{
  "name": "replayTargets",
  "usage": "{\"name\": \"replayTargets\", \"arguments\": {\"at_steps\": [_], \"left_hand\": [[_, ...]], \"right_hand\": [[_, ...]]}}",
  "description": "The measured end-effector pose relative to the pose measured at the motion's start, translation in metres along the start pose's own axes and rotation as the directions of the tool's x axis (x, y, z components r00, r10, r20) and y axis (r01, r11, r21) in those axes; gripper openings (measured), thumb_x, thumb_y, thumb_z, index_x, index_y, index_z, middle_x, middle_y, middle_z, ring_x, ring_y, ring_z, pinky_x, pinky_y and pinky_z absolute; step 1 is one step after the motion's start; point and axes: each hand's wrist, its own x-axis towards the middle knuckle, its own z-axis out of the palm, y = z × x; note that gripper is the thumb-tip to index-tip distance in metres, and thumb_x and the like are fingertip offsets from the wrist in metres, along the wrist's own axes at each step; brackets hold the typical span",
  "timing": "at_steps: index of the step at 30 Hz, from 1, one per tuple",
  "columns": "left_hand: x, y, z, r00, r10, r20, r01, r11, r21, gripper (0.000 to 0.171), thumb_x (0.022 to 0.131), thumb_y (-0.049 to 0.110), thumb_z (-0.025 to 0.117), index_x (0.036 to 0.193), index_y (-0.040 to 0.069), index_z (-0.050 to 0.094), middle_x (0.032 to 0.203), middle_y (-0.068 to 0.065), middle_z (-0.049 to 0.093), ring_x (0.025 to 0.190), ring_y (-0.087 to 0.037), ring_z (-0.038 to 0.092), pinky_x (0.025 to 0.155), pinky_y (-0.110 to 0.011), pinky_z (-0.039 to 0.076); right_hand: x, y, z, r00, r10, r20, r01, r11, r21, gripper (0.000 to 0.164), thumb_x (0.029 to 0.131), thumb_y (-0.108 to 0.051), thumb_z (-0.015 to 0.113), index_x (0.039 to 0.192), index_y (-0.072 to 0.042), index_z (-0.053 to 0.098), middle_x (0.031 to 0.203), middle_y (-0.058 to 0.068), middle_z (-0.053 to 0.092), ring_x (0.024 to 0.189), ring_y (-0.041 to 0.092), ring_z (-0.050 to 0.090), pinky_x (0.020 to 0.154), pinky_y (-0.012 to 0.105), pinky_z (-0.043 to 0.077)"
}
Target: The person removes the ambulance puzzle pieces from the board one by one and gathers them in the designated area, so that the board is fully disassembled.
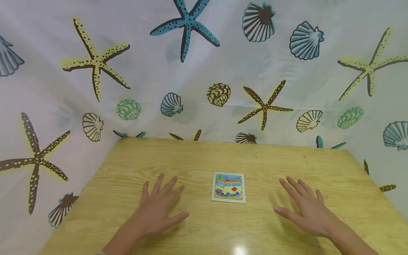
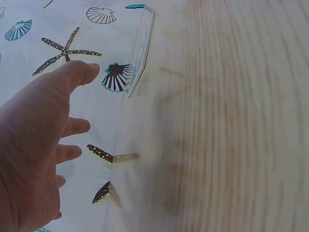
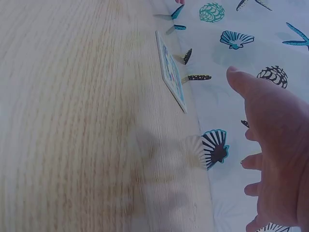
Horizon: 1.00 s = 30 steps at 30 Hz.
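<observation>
A small square picture puzzle or tile (image 1: 228, 187) with a pale border lies flat on the wooden table, showing a cartoon yellow ambulance with a red cross. To its left, my left hand (image 1: 157, 209) is spread with fingers extended, holding nothing. On the other side my right hand (image 1: 307, 210) is likewise spread and holds nothing. Both hands are apart from the picture square. In the left wrist view the square (image 2: 143, 53) appears edge-on beyond the left hand (image 2: 36, 140). The right wrist view shows the square (image 3: 171, 72) slanted, left of the right hand (image 3: 280, 140).
The light wooden table (image 1: 178, 159) reaches back to a white cloth (image 1: 137, 71) printed with starfish and shells. This cloth hangs behind the table and along both sides. A bright light reflection falls on the table's near part.
</observation>
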Motion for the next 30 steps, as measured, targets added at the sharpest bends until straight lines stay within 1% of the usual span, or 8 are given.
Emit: {"name": "replayTargets", "arguments": {"at_steps": [2,10,16,23,26,30], "left_hand": [[0.002,0.001,0.003,1.000,-0.005,0.018,0.005,1.000,-0.009,0.074,0.090,0.065,0.059,0.149,0.023,0.048,0.164,-0.008,0.030,0.153,-0.043,0.006,0.108,-0.080,0.005],[0.013,0.007,0.007,0.999,-0.005,0.050,0.005,1.000,-0.002,0.073,0.091,0.065,0.057,0.149,0.021,0.048,0.162,-0.009,0.033,0.153,-0.045,0.009,0.108,-0.080,0.010],[0.019,0.013,0.012,0.996,-0.011,0.083,0.017,0.997,-0.070,0.072,0.091,0.062,0.060,0.149,0.021,0.048,0.163,-0.009,0.031,0.153,-0.044,0.009,0.110,-0.079,0.008],[0.027,0.019,0.017,0.995,-0.026,0.098,0.037,0.993,-0.115,0.072,0.092,0.061,0.060,0.150,0.022,0.047,0.164,-0.007,0.029,0.154,-0.042,0.008,0.110,-0.078,0.009],[0.031,0.022,0.020,0.994,-0.030,0.100,0.045,0.987,-0.157,0.070,0.092,0.058,0.061,0.149,0.020,0.047,0.164,-0.008,0.028,0.153,-0.042,0.010,0.110,-0.078,0.011],[0.035,0.027,0.025,0.995,-0.020,0.098,0.039,0.979,-0.201,0.068,0.092,0.054,0.063,0.149,0.019,0.049,0.163,-0.009,0.031,0.152,-0.042,0.016,0.108,-0.076,0.017]], "right_hand": [[0.002,-0.001,0.002,1.000,-0.002,0.009,0.002,1.000,0.009,0.079,0.094,-0.062,0.057,0.159,-0.027,0.027,0.162,0.015,0.031,0.144,0.052,0.026,0.095,0.085,0.016],[0.011,-0.008,0.003,0.999,-0.039,-0.001,0.039,0.999,0.007,0.077,0.094,-0.060,0.057,0.157,-0.025,0.031,0.160,0.013,0.034,0.143,0.050,0.029,0.098,0.082,0.018],[0.015,-0.012,0.007,0.999,-0.048,0.017,0.048,0.998,0.030,0.076,0.094,-0.059,0.057,0.157,-0.024,0.032,0.160,0.014,0.035,0.143,0.050,0.030,0.099,0.081,0.017],[0.026,-0.017,0.012,0.997,-0.065,0.029,0.063,0.995,0.073,0.075,0.095,-0.059,0.057,0.156,-0.024,0.033,0.159,0.014,0.036,0.143,0.050,0.031,0.099,0.082,0.017],[0.031,-0.017,0.015,0.997,-0.073,0.033,0.070,0.994,0.081,0.076,0.094,-0.060,0.057,0.156,-0.023,0.034,0.159,0.014,0.036,0.143,0.049,0.031,0.101,0.082,0.017],[0.037,-0.015,0.018,0.996,-0.086,0.031,0.084,0.994,0.070,0.076,0.094,-0.061,0.057,0.155,-0.022,0.036,0.158,0.013,0.038,0.142,0.048,0.034,0.102,0.081,0.019]]}}
